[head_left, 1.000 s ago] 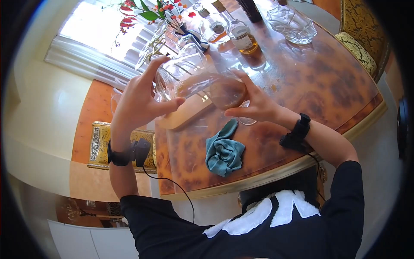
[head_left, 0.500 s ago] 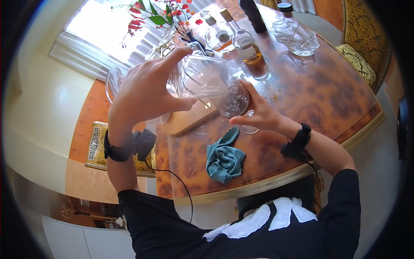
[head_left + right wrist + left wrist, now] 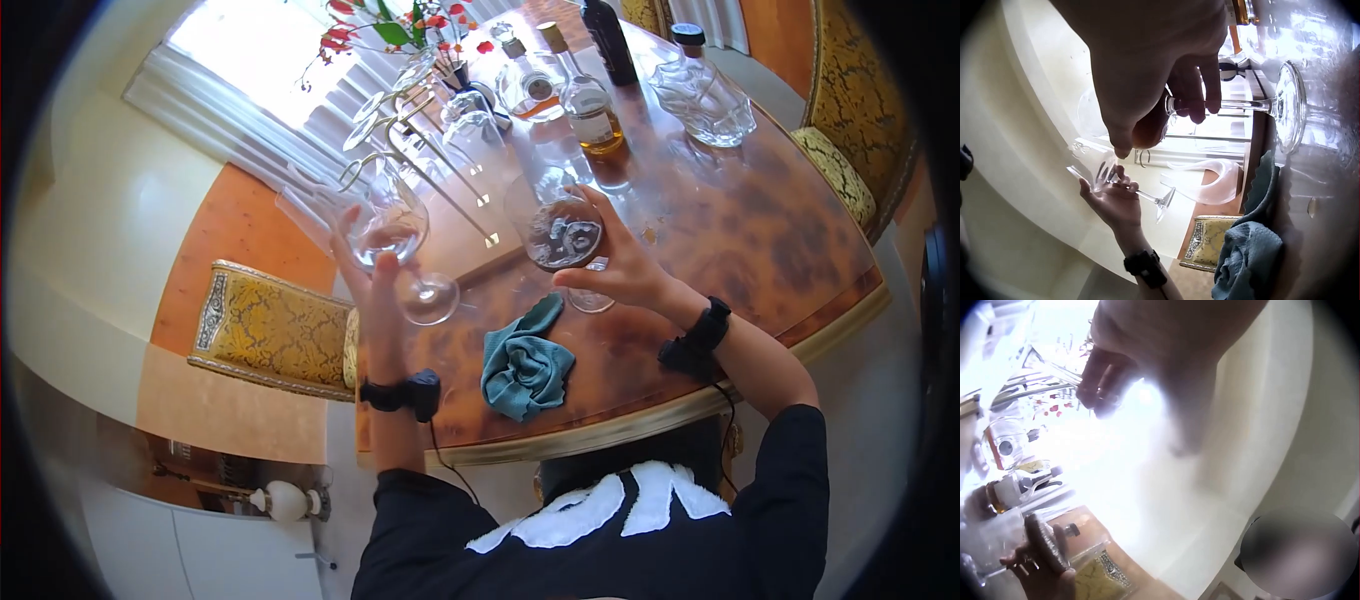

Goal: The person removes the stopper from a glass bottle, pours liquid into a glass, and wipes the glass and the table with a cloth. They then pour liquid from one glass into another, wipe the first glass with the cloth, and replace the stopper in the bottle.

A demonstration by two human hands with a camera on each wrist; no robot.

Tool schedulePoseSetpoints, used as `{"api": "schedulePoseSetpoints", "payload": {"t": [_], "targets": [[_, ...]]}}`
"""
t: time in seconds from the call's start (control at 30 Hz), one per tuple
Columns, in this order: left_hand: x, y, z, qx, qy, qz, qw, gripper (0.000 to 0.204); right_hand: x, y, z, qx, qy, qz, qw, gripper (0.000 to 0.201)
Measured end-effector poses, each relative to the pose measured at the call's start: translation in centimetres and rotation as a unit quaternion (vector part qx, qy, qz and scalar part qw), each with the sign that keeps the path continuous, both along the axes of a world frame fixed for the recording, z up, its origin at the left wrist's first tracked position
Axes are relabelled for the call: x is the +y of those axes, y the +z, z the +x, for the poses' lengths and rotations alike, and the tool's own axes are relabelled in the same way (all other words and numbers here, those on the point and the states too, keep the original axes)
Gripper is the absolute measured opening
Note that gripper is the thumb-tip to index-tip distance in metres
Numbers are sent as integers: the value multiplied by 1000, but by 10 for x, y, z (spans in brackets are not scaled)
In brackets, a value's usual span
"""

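In the head view my left hand holds a clear stemmed wine glass by its bowl, upright, with a little liquid in the bottom and the foot hanging out to the right. My right hand cups the bowl of a second wine glass, which contains brownish liquid with a rippled surface. Its stem passes between the right fingers in the right wrist view, where its round foot shows near the tabletop. A crumpled teal cloth lies between the two arms near the table edge.
Behind the hands are a wooden board, a curved metal stand and a vase of red flowers. An amber bottle, a dark bottle and a faceted glass decanter stand farther back. A patterned chair is at left.
The glass in my left hand, earlier tipped sideways over the right hand's glass, has swung left and turned upright. My right hand keeps its glass at nearly the same place.
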State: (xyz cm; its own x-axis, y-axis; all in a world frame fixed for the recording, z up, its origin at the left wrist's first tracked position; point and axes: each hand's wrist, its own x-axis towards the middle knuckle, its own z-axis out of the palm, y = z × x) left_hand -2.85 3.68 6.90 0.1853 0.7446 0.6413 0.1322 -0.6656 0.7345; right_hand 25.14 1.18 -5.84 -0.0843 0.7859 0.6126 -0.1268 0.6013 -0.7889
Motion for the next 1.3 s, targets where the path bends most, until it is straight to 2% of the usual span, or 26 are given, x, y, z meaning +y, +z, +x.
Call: {"api": "schedulePoseSetpoints", "payload": {"t": [0.03,0.1,0.17,0.23,0.3,0.33,0.37,0.43,0.5,0.57,0.6,0.63,0.7,0.83,1.07,1.17,1.23,1.27,1.3], "targets": [[2,-14,-3,-51,-7,-22,998,92,1,0,0,-9,4,2,1000,105],[8,-36,-10,-74,6,-10,997,94,3,-3,-2,8,10,-3,1000,106],[11,-50,-11,-26,74,50,996,98,1,1,-3,-11,18,9,1000,105],[9,-57,-11,-65,68,64,994,102,-2,5,-5,57,74,-28,995,104],[7,-70,-16,-25,68,28,997,103,5,0,1,-11,56,-21,998,102],[3,-70,-16,25,98,85,991,102,8,0,1,0,59,-20,998,102],[3,-77,-18,-2,109,75,991,102,6,0,-1,13,63,-24,998,102],[6,-89,-21,40,62,74,995,99,-1,10,-5,-15,57,-37,998,101],[2,-92,-19,16,75,55,996,102,-3,13,-7,23,44,-68,996,102],[-5,-89,-20,82,55,19,995,100,-2,12,-6,7,52,-81,995,102],[1,-99,-16,56,47,78,994,98,0,12,-4,15,48,-85,995,103],[0,-100,-16,36,58,69,995,98,2,12,-3,-7,56,-93,994,103],[-6,-100,-16,68,41,77,994,97,3,12,0,-22,23,-91,995,105],[-3,-105,-13,32,40,104,993,96,3,31,-5,-73,8,-90,993,104],[0,-106,-15,9,58,112,992,95,8,83,-3,-233,-5,-67,970,106],[-4,-103,-19,25,57,55,997,92,15,106,-2,-279,-21,-43,959,107],[-5,-102,-19,24,65,57,996,92,16,130,-1,-410,-55,16,910,106],[-5,-103,-19,28,70,63,995,92,17,143,1,-480,-106,67,868,103],[-3,-105,-18,26,69,61,995,92,15,154,-5,-482,-106,65,867,103]]}}
